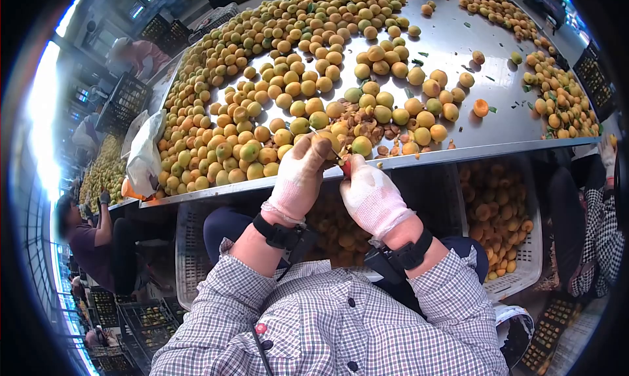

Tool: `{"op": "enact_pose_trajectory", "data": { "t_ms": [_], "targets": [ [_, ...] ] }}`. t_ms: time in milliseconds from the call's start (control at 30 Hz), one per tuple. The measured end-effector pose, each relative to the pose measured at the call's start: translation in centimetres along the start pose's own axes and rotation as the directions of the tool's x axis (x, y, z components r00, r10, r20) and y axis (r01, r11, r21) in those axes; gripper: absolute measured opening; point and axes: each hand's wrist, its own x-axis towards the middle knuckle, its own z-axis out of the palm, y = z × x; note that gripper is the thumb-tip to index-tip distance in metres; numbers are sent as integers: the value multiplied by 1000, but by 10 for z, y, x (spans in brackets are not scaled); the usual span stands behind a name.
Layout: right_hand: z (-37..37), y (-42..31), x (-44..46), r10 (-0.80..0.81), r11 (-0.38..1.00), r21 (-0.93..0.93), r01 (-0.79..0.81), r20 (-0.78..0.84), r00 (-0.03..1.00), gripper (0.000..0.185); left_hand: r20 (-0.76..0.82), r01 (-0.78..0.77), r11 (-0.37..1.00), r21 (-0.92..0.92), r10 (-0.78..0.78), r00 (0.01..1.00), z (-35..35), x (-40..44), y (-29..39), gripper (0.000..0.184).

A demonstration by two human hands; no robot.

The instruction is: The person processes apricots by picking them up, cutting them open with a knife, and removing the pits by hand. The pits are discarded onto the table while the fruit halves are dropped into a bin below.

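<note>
The fruit (329, 140) sits in the left hand (299, 173), pinched by its fingers, just beside the right hand (370, 194), whose fingers close on a red tool (346, 167). Beyond both hands, more fruit (249, 152) covers much of the table (508, 117).

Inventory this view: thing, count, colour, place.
metal table: 1, silver, ahead
crates: 2+, white, below table
apricots: uncountable, yellow-orange to greenish, on table and in crates
pits: heap, brown, table's near middle
bag: 1, white, table's near-left corner
black crates: several, both sides
co-workers: 3+, mixed clothing, both sides
wristbands: 2, black, one per arm
shirt: 1, checked, worn
left grip: 1, gloved pinkish-white, on apricot
right grip: 1, gloved pinkish-white, on unclear red item
</note>
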Motion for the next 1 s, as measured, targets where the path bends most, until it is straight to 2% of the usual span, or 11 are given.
{"op": "enact_pose_trajectory", "data": {
  "t_ms": [233, 367, 433, 467, 533, 567, 667, 800, 867, 967, 1000],
  "targets": [
    [-4, 6, -5, -5, 983, -184, 21, 86, 996, 21, -278, -138, 985, -104, 105, 955, -31, 21, 16, 54],
    [2, 3, 1, -113, 986, 87, 141, -269, 956, 14, -58, -51, 958, 283, 71, 996, -12, 1, 29, 50],
    [9, 5, 11, -23, 782, 559, 277, -418, 908, 16, -2, 23, 991, 128, -23, 1000, 5, -10, 24, 42],
    [6, -1, 12, -88, 835, 408, 369, -564, 821, 19, 0, -4, 969, 249, 4, 1000, 11, -12, 18, 38],
    [10, -1, 14, -104, 843, 378, 382, -583, 806, 20, 185, -341, 742, 577, 288, 940, 16, -10, 2, 27],
    [12, -3, 10, -35, 841, 453, 295, -500, 866, 22, 292, -525, 333, 783, 548, 784, 20, -15, -7, 27],
    [16, -1, 8, -125, 869, 333, 366, -569, 813, 20, 235, -468, 320, 824, 558, 796, 27, -16, -12, 24],
    [11, 5, 8, -277, 837, 256, 483, -562, 779, 18, 34, 57, 889, 454, -81, 996, 25, -17, 4, 19],
    [7, 8, 8, -345, 834, 185, 520, -560, 753, 15, 49, 288, 868, 404, -335, 941, 33, -23, 35, 26],
    [1, 9, 8, -434, 802, 132, 582, -541, 721, 16, 241, 675, 690, -262, -630, 738, 20, -13, 32, 24],
    [0, 9, 8, -456, 779, 150, 608, -530, 715, 18, 162, 687, 692, -223, -668, 726, 23, -13, 36, 33]
  ]
}}
